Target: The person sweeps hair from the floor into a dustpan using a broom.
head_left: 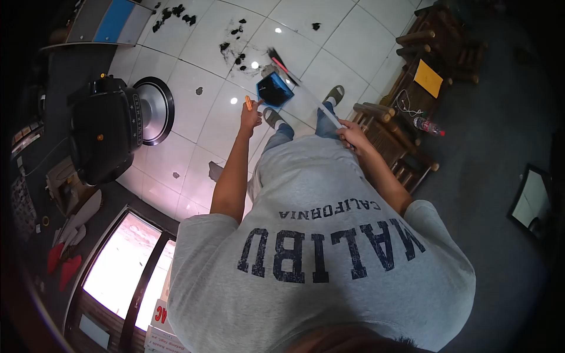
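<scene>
My left hand (251, 119) is closed around an orange stick-like handle (248, 103) that points up out of the fist. Just beyond it, a blue and black dustpan (274, 90) rests on the floor in front of my feet; whether the handle joins the pan is hard to see. My right hand (351, 135) grips the upper end of a broom (321, 106) with a pale stick. Its red and dark head (276, 60) reaches the tiles just past the dustpan. Dark hair clumps (225, 48) lie near the broom head.
A black barber chair (106, 129) with a round metal base stands to the left. Bamboo chairs (382, 141) line the right, beside a table holding a yellow envelope (428, 78), a white cable and a bottle (428, 126). More hair (173, 15) lies farther off.
</scene>
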A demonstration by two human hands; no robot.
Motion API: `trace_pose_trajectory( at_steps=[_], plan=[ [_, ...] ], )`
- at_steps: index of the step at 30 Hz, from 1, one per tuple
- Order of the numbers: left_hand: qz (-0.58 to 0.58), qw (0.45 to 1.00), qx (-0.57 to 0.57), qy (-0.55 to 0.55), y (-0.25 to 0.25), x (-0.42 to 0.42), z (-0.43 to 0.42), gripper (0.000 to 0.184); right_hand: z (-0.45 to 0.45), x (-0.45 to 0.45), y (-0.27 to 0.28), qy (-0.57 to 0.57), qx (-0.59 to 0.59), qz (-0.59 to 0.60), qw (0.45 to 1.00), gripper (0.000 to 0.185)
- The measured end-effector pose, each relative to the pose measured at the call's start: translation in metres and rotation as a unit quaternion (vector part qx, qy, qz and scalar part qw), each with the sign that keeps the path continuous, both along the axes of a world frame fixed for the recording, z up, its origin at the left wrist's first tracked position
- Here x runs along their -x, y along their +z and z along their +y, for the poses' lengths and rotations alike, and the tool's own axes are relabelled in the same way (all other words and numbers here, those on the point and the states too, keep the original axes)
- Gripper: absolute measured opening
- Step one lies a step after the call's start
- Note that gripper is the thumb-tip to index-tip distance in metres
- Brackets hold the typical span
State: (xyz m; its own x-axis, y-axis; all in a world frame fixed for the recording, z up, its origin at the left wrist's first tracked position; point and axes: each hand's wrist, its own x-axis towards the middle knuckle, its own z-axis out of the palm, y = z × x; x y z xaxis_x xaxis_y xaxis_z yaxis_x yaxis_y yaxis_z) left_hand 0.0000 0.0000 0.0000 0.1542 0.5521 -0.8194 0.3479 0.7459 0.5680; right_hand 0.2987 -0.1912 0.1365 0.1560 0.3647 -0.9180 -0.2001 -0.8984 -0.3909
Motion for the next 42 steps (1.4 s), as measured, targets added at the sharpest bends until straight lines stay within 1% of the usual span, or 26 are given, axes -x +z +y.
trace_pose_trajectory(
  at_steps=[2,3,5,6,7,8,11,14,17,21,23,26,27,30,33,35,36,38,39,40,42],
  plan=[
    [-0.016,0.999,0.015,0.043,0.009,0.004,-0.005,0.030,-0.005,0.000,0.004,-0.050,0.000,-0.028,0.998,0.060],
    [-0.006,0.999,0.008,0.053,0.009,0.029,0.008,0.030,0.008,0.017,-0.006,-0.101,-0.009,-0.003,0.995,0.046],
    [-0.009,0.997,0.024,0.074,0.005,0.046,-0.002,0.031,0.009,0.021,-0.006,-0.199,-0.002,0.016,0.980,0.022],
    [0.010,0.996,0.008,0.089,0.015,0.079,0.013,0.029,0.025,0.041,-0.028,-0.228,0.001,0.075,0.971,0.011],
    [0.005,0.995,0.005,0.104,0.020,0.086,0.011,0.029,0.030,0.043,-0.043,-0.257,0.014,0.109,0.960,0.006],
    [-0.004,0.993,0.009,0.121,0.022,0.088,0.001,0.028,0.028,0.036,-0.053,-0.286,0.033,0.136,0.948,0.015],
    [-0.030,0.985,0.019,0.168,0.024,0.085,-0.018,0.024,0.051,0.025,-0.061,-0.357,0.063,0.213,0.907,0.028],
    [-0.037,0.977,0.020,0.209,0.035,0.092,-0.024,0.023,0.085,0.023,-0.088,-0.395,0.050,0.297,0.868,0.030],
    [-0.038,0.969,0.017,0.243,0.037,0.104,-0.028,0.024,0.118,0.023,-0.094,-0.408,0.035,0.334,0.849,0.029],
    [-0.026,0.960,0.003,0.279,0.040,0.119,-0.036,0.028,0.129,0.027,-0.102,-0.336,0.002,0.331,0.882,0.028],
    [-0.019,0.953,-0.008,0.302,0.043,0.128,-0.040,0.030,0.128,0.038,-0.095,-0.265,-0.018,0.237,0.934,0.018],
    [-0.017,0.936,-0.019,0.350,0.037,0.146,-0.050,0.034,0.117,0.063,-0.058,-0.150,-0.050,0.068,0.985,0.006],
    [-0.017,0.929,-0.021,0.370,0.038,0.151,-0.054,0.035,0.112,0.070,-0.045,-0.111,-0.062,0.009,0.992,0.009],
    [-0.025,0.905,-0.023,0.425,0.030,0.169,-0.063,0.036,0.102,0.074,-0.017,0.038,-0.080,-0.033,0.995,0.018],
    [-0.028,0.868,-0.035,0.494,0.021,0.183,-0.074,0.037,0.103,0.068,-0.002,0.059,-0.038,0.017,0.997,0.012],
    [-0.026,0.839,-0.037,0.542,0.019,0.192,-0.075,0.037,0.118,0.067,-0.002,0.083,-0.006,0.053,0.995,0.008],
    [-0.031,0.821,-0.049,0.568,0.008,0.197,-0.079,0.038,0.125,0.066,-0.004,0.092,0.008,0.072,0.993,0.009],
    [-0.040,0.805,-0.051,0.590,-0.021,0.211,-0.088,0.038,0.148,0.067,-0.025,0.124,0.041,0.106,0.986,0.009],
    [-0.041,0.795,-0.052,0.602,-0.026,0.217,-0.092,0.038,0.163,0.069,-0.037,0.142,0.059,0.126,0.980,0.010],
    [-0.032,0.786,-0.067,0.614,-0.004,0.207,-0.089,0.039,0.182,0.077,-0.044,0.164,0.070,0.125,0.976,0.010],
    [-0.007,0.763,-0.061,0.643,0.022,0.198,-0.084,0.040,0.219,0.090,-0.061,0.211,0.093,0.124,0.965,0.010]
  ],
)
